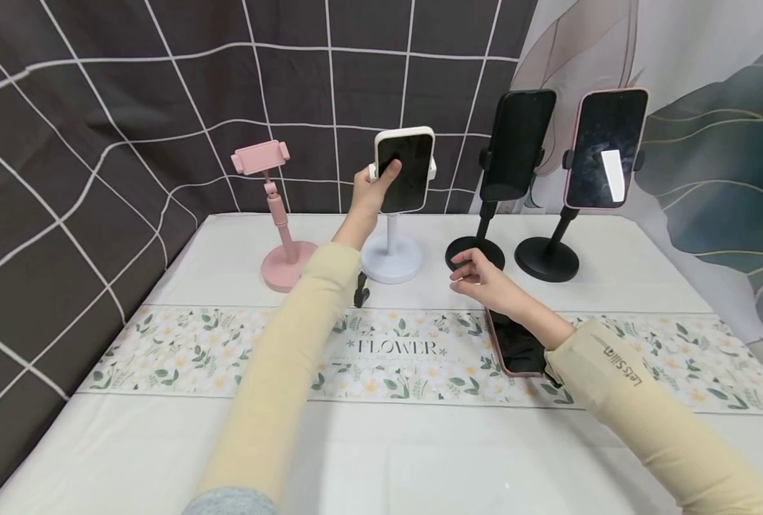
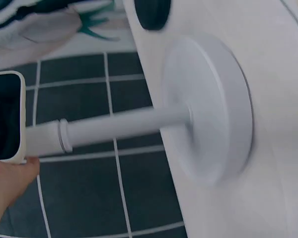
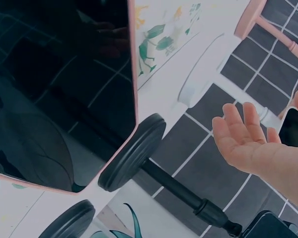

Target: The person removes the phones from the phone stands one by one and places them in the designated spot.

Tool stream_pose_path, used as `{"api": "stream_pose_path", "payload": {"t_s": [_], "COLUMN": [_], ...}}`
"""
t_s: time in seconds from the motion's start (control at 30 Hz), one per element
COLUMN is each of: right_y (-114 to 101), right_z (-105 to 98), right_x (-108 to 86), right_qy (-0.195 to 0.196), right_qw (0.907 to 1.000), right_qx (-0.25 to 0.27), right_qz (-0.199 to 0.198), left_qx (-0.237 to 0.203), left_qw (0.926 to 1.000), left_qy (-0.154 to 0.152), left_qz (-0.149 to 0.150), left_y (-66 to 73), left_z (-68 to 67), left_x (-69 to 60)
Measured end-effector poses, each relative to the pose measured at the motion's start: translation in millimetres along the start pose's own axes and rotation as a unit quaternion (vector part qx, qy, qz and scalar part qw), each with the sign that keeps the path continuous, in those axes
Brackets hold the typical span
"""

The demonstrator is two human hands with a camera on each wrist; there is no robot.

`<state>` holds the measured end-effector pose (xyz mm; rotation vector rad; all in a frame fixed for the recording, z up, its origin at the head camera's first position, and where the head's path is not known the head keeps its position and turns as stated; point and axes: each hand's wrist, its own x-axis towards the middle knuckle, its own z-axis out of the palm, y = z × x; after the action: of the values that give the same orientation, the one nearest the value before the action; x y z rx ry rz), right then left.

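My left hand (image 1: 370, 194) grips a phone in a white case (image 1: 413, 179) on a white phone stand (image 1: 391, 259), with the thumb across the screen. In the left wrist view, part of that hand (image 2: 10, 183) shows below the phone's corner, beside the stand's round post (image 2: 134, 121). My right hand (image 1: 487, 284) hovers over the table with loosely bent fingers and holds nothing. Below its wrist lies a pink-edged phone (image 1: 513, 343), partly hidden by the arm. The right wrist view shows this phone (image 3: 64, 99) large, and the right hand (image 3: 253, 144) palm up.
At the left stands a pink phone stand (image 1: 283, 266) with no phone in it. Two black stands hold a dark phone (image 1: 518, 146) and a pink-edged phone (image 1: 606, 146) at the right. A small black object (image 1: 361, 292) lies before the white base. A floral runner (image 1: 194, 354) crosses the table.
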<state>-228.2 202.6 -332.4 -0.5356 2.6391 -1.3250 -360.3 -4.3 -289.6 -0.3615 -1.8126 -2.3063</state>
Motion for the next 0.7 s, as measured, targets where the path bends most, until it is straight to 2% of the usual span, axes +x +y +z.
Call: {"api": "stream_pose_path", "payload": {"t_s": [0.17, 0.33, 0.5, 0.7], "right_y": [-2, -3, -7, -8], "right_z": [-2, -3, -3, -4], "right_x": [-1.0, -1.5, -0.5, -0.6], "right_qy": [0.000, 0.001, -0.001, 0.012], "right_qw": [1.0000, 0.9999, 0.9997, 0.9998], "right_qx": [0.005, 0.014, 0.023, 0.014], "right_qz": [0.003, 0.004, 0.003, 0.001], "left_qx": [-0.044, -0.051, -0.065, -0.067], "left_qw": [0.9984, 0.9958, 0.9921, 0.9913], "left_qy": [0.029, 0.056, 0.086, 0.075], "left_qz": [-0.019, -0.052, -0.064, -0.085], "left_y": [3.8, 13.5, 22.7, 34.0], "left_z": [5.7, 7.9, 7.7, 7.2], "left_x": [-5.0, -10.5, -13.3, -26.8]}}
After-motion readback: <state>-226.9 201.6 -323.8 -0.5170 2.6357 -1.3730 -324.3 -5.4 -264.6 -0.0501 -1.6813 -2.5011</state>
